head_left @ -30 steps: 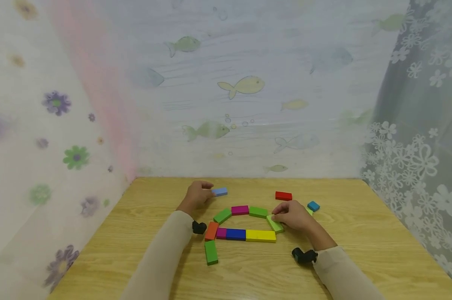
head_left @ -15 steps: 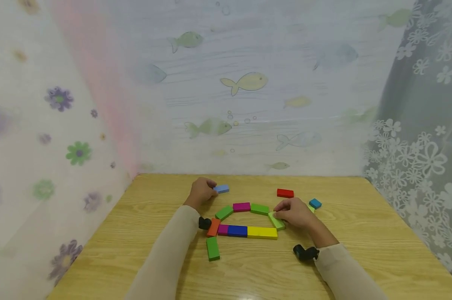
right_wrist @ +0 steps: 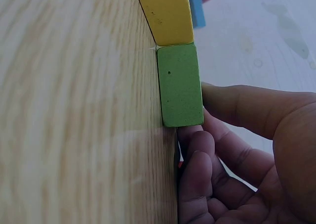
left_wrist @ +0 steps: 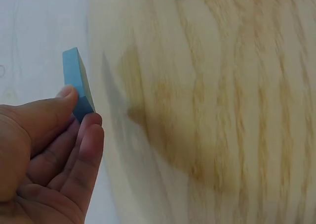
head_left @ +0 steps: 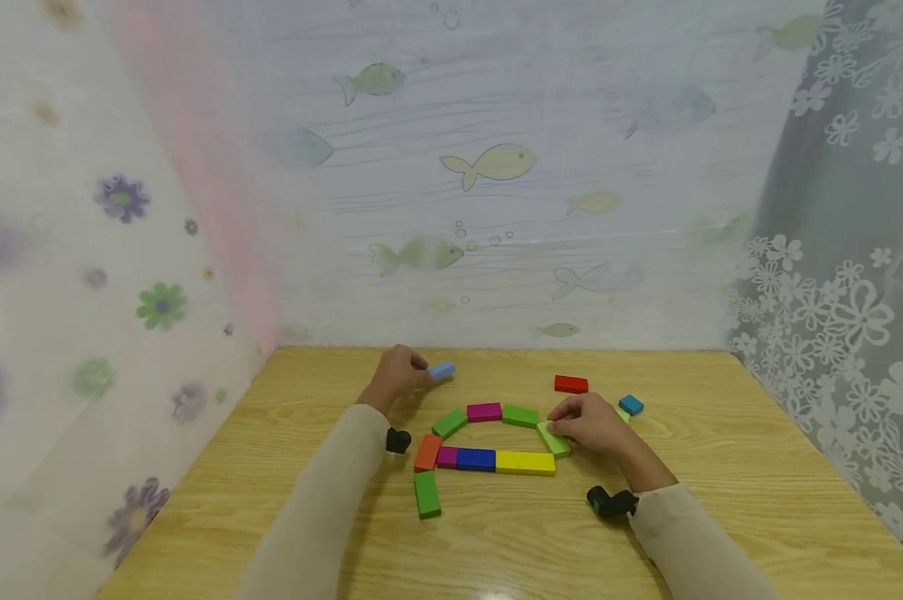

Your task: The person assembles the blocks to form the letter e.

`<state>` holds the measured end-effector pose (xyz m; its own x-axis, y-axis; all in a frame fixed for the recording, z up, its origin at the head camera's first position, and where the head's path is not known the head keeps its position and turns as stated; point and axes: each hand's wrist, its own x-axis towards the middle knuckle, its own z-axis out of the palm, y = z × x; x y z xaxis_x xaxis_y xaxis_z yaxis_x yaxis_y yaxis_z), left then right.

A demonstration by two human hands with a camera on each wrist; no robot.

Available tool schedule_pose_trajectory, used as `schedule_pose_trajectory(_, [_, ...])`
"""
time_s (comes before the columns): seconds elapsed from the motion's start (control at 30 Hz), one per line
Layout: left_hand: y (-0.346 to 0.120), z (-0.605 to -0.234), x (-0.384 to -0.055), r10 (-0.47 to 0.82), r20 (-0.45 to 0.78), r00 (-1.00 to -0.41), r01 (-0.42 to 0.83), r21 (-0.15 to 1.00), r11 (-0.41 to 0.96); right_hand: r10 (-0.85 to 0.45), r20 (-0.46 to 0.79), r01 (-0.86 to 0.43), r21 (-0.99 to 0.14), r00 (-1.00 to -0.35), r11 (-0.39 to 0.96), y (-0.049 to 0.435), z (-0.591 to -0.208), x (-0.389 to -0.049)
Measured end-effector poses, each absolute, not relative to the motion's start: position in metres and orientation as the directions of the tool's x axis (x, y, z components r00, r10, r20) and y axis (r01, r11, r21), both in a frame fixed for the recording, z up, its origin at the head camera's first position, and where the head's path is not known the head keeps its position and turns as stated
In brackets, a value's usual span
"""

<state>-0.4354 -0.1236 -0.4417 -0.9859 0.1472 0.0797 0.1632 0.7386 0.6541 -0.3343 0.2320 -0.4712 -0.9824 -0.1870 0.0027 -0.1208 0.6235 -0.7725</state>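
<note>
At the back left of the table, my left hand [head_left: 401,372] pinches a light blue block [head_left: 441,371] between thumb and fingertips. In the left wrist view this block [left_wrist: 78,83] is raised off the tabletop and tilted. My right hand [head_left: 590,423] holds a lime green block [head_left: 554,438] at the right end of an arc of blocks. The right wrist view shows the thumb and fingers against that block [right_wrist: 180,88], which lies on the table against the yellow block [right_wrist: 170,14]. The arc also has a green block [head_left: 521,416], a magenta block [head_left: 485,412], and another green block [head_left: 450,423].
An orange block [head_left: 428,452] and a green block [head_left: 426,494] continue the left side. Along the inside run a small magenta block [head_left: 447,457], a dark blue block [head_left: 476,459] and yellow [head_left: 525,462]. Red [head_left: 571,384] and blue [head_left: 631,404] blocks lie at the back right.
My left hand has taken the light blue block up from the table, and the block now tilts. My right hand stays at the lime green block. The head view has shifted slightly.
</note>
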Motion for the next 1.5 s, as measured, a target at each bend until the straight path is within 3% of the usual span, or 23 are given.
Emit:
schedule_pose_trajectory(0.4, [-0.140,-0.438,-0.427,0.252,0.106,-0.962,0.261,0.628,0.733,-0.185,-0.009,-0.111,-0.770,-0.983,0.628,0.230,-0.467,-0.331])
schedule_pose_trajectory(0.67, [-0.149,-0.435,-0.412,0.274,0.140,-0.952,0.295,0.670,0.682,-0.181,-0.023,-0.095,-0.783,-0.983,0.615,0.231,-0.470,-0.331])
schedule_pose_trajectory(1.5, [-0.153,-0.427,-0.341,0.462,0.157,-0.873,0.399,0.774,0.492,-0.188,-0.002,-0.118,-0.773,-0.982,0.623,0.232,-0.470,-0.333])
